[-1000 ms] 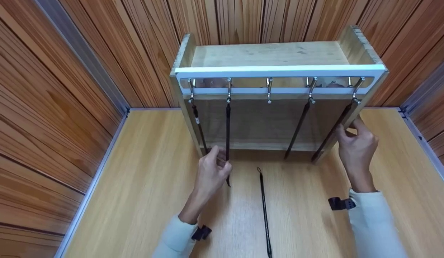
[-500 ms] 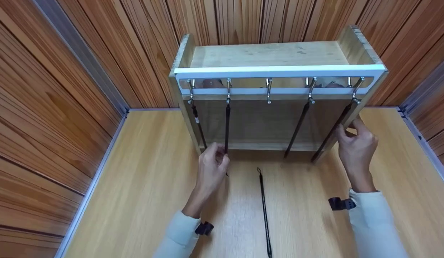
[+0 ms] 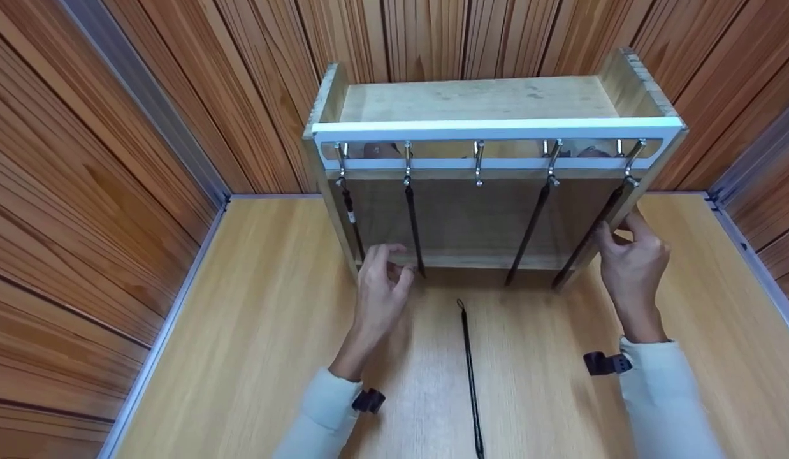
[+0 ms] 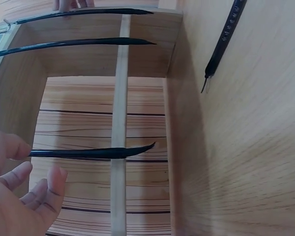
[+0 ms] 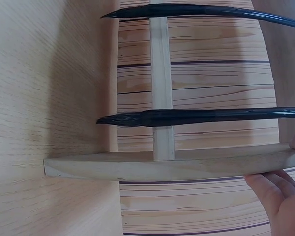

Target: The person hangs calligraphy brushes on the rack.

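A wooden rack stands at the back, with a white hook rail along its top front. Several dark calligraphy brushes hang tip-down from its hooks; the second from the left hangs just right of my left hand. That hand holds nothing, its fingers parted; whether the thumb still grazes the brush handle cannot be told. My right hand grips the rack's right side panel, beside the rightmost brush. Another calligraphy brush lies on the table, its loop toward the rack.
The middle hook bears no brush. Wood-grain table extends in front and to both sides of the rack. Slatted wooden walls with metal edging enclose the left, back and right.
My left hand has let go of the second brush and its fingers have spread. The brush has swung back toward the rack and slightly right. My right hand stays on the panel.
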A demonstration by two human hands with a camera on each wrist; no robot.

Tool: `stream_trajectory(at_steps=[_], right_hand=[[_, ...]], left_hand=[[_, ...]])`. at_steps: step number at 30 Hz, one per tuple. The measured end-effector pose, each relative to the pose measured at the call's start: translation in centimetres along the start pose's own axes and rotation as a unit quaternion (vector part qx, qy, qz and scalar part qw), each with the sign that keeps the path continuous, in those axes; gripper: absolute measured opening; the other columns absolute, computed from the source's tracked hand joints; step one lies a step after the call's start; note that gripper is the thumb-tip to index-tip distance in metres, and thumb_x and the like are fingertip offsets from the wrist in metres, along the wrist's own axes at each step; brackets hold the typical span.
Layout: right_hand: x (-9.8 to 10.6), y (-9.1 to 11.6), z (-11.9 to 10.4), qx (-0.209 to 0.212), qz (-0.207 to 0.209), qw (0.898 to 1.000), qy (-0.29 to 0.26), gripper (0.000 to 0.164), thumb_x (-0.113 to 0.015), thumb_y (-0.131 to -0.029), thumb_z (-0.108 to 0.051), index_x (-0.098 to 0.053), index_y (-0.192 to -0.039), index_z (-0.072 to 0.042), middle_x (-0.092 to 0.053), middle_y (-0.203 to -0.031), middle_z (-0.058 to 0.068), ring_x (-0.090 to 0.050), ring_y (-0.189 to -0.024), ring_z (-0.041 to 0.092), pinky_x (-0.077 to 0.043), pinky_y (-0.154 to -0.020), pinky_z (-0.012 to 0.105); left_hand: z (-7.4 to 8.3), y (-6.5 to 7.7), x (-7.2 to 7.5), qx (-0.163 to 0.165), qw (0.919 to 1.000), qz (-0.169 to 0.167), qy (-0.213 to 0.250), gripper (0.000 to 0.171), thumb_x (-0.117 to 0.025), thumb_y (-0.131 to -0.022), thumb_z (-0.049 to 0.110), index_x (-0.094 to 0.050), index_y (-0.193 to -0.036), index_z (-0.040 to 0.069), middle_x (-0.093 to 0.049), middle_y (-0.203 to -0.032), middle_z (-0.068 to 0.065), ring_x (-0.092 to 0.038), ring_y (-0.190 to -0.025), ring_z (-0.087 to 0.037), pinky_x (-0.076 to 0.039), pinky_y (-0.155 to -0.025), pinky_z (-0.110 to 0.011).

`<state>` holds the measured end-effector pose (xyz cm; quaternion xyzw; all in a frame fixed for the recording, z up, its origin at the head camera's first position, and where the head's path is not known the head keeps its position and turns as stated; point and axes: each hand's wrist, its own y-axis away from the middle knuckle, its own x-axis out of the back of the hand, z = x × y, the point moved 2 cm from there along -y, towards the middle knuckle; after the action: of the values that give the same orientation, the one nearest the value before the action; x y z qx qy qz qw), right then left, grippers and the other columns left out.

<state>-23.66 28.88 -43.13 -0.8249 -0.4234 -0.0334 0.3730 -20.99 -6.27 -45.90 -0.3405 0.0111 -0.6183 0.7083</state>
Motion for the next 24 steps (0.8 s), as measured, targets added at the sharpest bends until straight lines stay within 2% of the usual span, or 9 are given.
stream_trajectory(at_steps=[5,10,15,18,20,24], right_hand=[[0.2,0.0,0.1,-0.011,0.003,1.000,0.010,0.021,-0.065,-0.094,-0.008,-0.073,-0.110,0.002,-0.073,-0.097,0.011,-0.062,-0.090,-0.002,-0.049,-0.077,0.011],[0.3,-0.3,0.0,-0.019,0.001,1.000,0.020,0.023,-0.065,-0.095,-0.010,-0.072,-0.114,0.000,-0.073,-0.103,0.012,-0.066,-0.095,0.010,-0.050,-0.078,0.013],[0.2,-0.5,0.0,-0.006,0.011,1.000,0.014,0.018,-0.065,-0.093,-0.009,-0.074,-0.106,0.001,-0.073,-0.096,0.012,-0.068,-0.088,0.003,-0.049,-0.074,0.009],[0.2,-0.5,0.0,0.005,0.016,1.000,0.007,0.017,-0.065,-0.092,-0.006,-0.073,-0.103,0.003,-0.073,-0.091,0.013,-0.069,-0.085,0.007,-0.048,-0.072,0.008],[0.1,-0.3,0.0,0.003,0.013,1.000,0.008,0.019,-0.065,-0.093,-0.007,-0.073,-0.107,0.002,-0.073,-0.094,0.013,-0.069,-0.090,0.013,-0.049,-0.074,0.009],[0.0,0.0,0.1,-0.013,0.000,1.000,0.015,0.023,-0.066,-0.095,-0.011,-0.073,-0.115,-0.001,-0.073,-0.101,0.012,-0.069,-0.096,0.016,-0.050,-0.077,0.013]], left_hand=[[0.5,-0.1,0.0,-0.011,0.9998,-0.013,0.012,0.024,-0.064,-0.092,-0.002,-0.061,-0.116,-0.002,-0.059,-0.110,-0.014,-0.059,-0.076,-0.015,-0.053,-0.062,-0.028],[0.7,-0.2,0.1,0.003,0.9994,-0.028,0.020,0.029,-0.064,-0.093,0.001,-0.058,-0.122,-0.001,-0.059,-0.114,-0.015,-0.060,-0.077,-0.015,-0.052,-0.060,-0.027],[0.9,-0.3,0.0,0.002,0.9990,-0.036,0.027,0.037,-0.063,-0.093,0.003,-0.052,-0.128,-0.001,-0.057,-0.120,-0.017,-0.061,-0.080,-0.019,-0.053,-0.063,-0.028],[1.0,-0.3,0.0,-0.008,0.9988,-0.033,0.036,0.040,-0.063,-0.092,0.002,-0.050,-0.129,-0.003,-0.057,-0.120,-0.020,-0.062,-0.080,-0.022,-0.053,-0.064,-0.029],[1.1,0.0,0.1,-0.007,0.9987,-0.033,0.038,0.041,-0.063,-0.092,0.001,-0.050,-0.130,-0.002,-0.056,-0.121,-0.020,-0.062,-0.081,-0.021,-0.053,-0.064,-0.028],[1.4,0.6,0.5,0.006,0.9986,-0.035,0.038,0.050,-0.065,-0.092,0.001,-0.044,-0.138,-0.001,-0.054,-0.124,-0.020,-0.061,-0.082,-0.020,-0.054,-0.063,-0.029]])
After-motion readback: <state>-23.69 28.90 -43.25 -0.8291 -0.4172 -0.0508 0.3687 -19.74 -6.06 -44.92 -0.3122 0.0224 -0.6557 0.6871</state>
